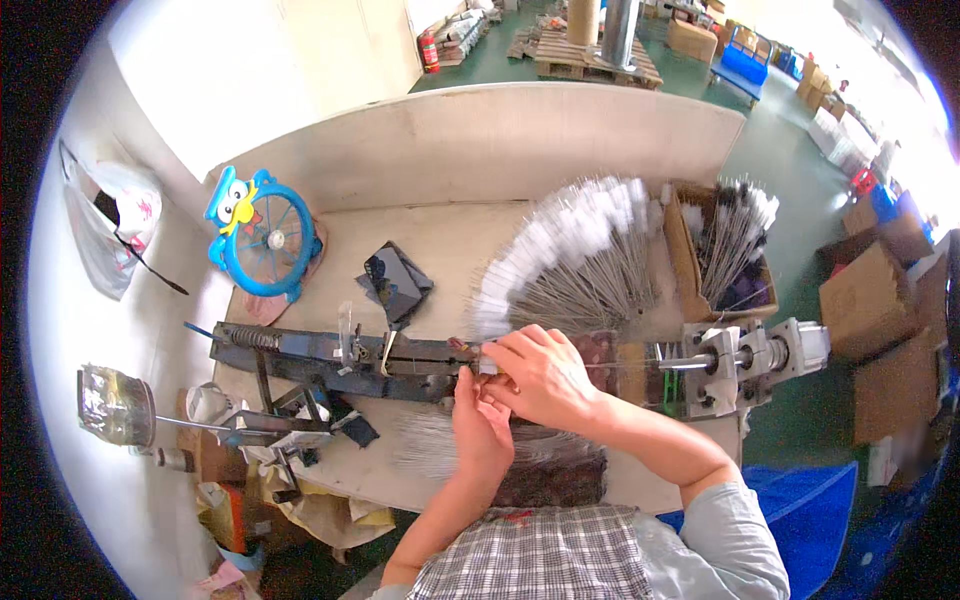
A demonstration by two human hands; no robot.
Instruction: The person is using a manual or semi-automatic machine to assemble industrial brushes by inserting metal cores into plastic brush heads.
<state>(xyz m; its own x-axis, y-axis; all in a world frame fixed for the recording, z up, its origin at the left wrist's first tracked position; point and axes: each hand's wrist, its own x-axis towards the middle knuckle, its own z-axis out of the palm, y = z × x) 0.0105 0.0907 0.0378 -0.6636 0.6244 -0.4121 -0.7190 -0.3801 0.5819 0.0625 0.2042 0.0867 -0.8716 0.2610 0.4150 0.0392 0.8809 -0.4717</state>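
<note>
Both my hands meet at the middle of a long dark metal fixture (410, 366) lying across the table. My right hand (545, 378) is closed with its fingertips on a small white bristle-like piece (487, 363). Just below and left of it, my left hand (484, 432) has its fingers drawn together at the fixture's edge; whatever they pinch is hidden. A thin wire runs right from my right hand toward a metal spindle (685, 363) on a clamp-mounted motor (795, 348). Beyond my hands, many wire brushes with white tips (570, 255) lie fanned out.
A cardboard box (686, 255) of brushes stands at the far right of the table. A blue duck-shaped fan (268, 240) and a dark folded packet (395, 285) sit at the back left. Loose pale wires (428, 445) lie near my left wrist. A metal lever frame (285, 425) juts out left.
</note>
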